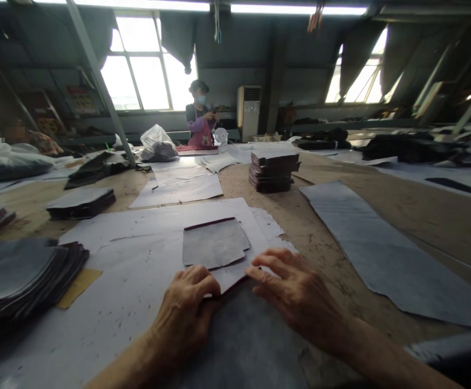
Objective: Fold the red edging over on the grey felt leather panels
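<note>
A grey sheet of leather-like material (251, 337) with a dark reddish edge lies in front of me, its lower part running out of view. My left hand (190, 302) is closed at the sheet's far edge, thumb and index finger pinched together there. At the right end of that edge, my right hand (296, 294) rests with its fingers apart and fingertips touching the edge. Just beyond both hands, a smaller grey piece (215, 243) with a dark strip along its top lies flat on white paper (134, 292).
To the left stand a large stack of grey pieces (12, 270) and a smaller stack (80, 202). A dark-edged pile (274, 172) rises ahead. A long grey sheet (397, 259) lies at right. Across the table stands a person in a pink apron (201, 127).
</note>
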Motion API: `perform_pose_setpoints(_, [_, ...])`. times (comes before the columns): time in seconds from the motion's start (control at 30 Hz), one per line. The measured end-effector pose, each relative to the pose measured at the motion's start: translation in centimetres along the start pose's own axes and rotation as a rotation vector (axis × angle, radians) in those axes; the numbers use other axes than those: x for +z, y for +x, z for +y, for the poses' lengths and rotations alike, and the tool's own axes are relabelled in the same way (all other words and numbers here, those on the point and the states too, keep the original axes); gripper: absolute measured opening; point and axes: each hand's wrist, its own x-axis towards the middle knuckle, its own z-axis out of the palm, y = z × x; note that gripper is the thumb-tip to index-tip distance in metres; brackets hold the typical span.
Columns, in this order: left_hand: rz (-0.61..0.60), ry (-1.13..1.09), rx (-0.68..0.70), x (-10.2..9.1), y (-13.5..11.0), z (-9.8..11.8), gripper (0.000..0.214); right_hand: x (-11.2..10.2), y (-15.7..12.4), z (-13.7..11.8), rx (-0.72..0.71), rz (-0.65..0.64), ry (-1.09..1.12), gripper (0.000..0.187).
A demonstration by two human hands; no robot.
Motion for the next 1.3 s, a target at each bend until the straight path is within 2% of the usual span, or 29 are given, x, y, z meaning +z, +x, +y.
perform_pose_setpoints(0.07, [0.056, 0.004, 0.084, 0.1, -0.3, 0.0, 0.010, 0.5, 0.4, -0.4, -0.091, -0.040, 0.003, 0.014])
perform_pose_setpoints(0.13, [0.065, -0.043, 0.116, -0.1, -0.6, -0.2, 0.010, 0.9, 0.4, -0.4, -0.106, -0.056, 0.019, 0.025])
perform_pose_setpoints(0.2, [0.055, -0.116, 0.124, -0.6, -0.9, -0.7, 0.012, 1.2, 0.4, -0.2, -0.100, -0.061, 0.041, 0.028])
perform_pose_setpoints(0.3, [0.040, -0.180, 0.148, -1.1, -1.4, -1.4, 0.017, 1.3, 0.3, 0.0, -0.107, -0.073, 0.066, 0.015])
perform_pose_setpoints(0.4, [0.060, -0.149, 0.193, -0.8, -1.8, -1.9, 0.017, 1.6, 0.5, 0.1, -0.112, -0.093, 0.073, 0.014])
perform_pose_setpoints(0.5, [0.102, -0.062, 0.204, -0.4, -2.0, -2.2, 0.016, 2.0, 0.7, 0.3, -0.113, -0.090, 0.082, 0.026])
perform_pose_setpoints(0.57, [0.062, -0.028, 0.169, -0.3, -2.0, -2.5, 0.015, 1.9, 1.0, 0.6, -0.096, -0.106, 0.105, 0.028])
perform_pose_setpoints(0.6, [0.031, -0.030, 0.149, -0.5, -2.0, -2.6, 0.015, 1.7, 1.2, 0.8, -0.058, -0.134, 0.140, 0.027])
perform_pose_setpoints(0.67, [-0.010, -0.072, 0.087, -1.2, -1.7, -2.8, 0.015, 1.1, 2.1, 1.1, 0.116, -0.231, 0.271, 0.025])
perform_pose_setpoints(0.8, [-0.040, -0.216, -0.200, -3.7, 0.0, -2.9, 0.017, -0.6, 5.0, 2.3, 0.539, -0.390, 0.609, 0.026])
perform_pose_setpoints(0.87, [-0.075, -0.295, -0.329, -5.1, 1.6, -3.2, 0.020, -1.0, 6.8, 3.4, 0.622, -0.441, 0.706, 0.025])
perform_pose_setpoints(0.93, [-0.096, -0.342, -0.407, -6.2, 3.7, -4.0, 0.025, -0.9, 8.6, 4.8, 0.636, -0.466, 0.706, 0.026])
perform_pose_setpoints(1.07, [-0.058, -0.273, -0.438, -6.4, 8.0, -6.6, 0.028, 2.0, 11.7, 7.8, 0.631, -0.412, 0.528, 0.023])
perform_pose_setpoints(1.17, [0.034, -0.146, -0.436, -4.8, 10.0, -8.4, 0.018, 5.1, 13.0, 9.0, 0.644, -0.352, 0.340, 0.020])
perform_pose_setpoints(1.3, [0.173, 0.024, -0.456, -2.2, 10.5, -9.8, 0.021, 8.0, 13.2, 9.3, 0.595, -0.271, 0.128, 0.021])
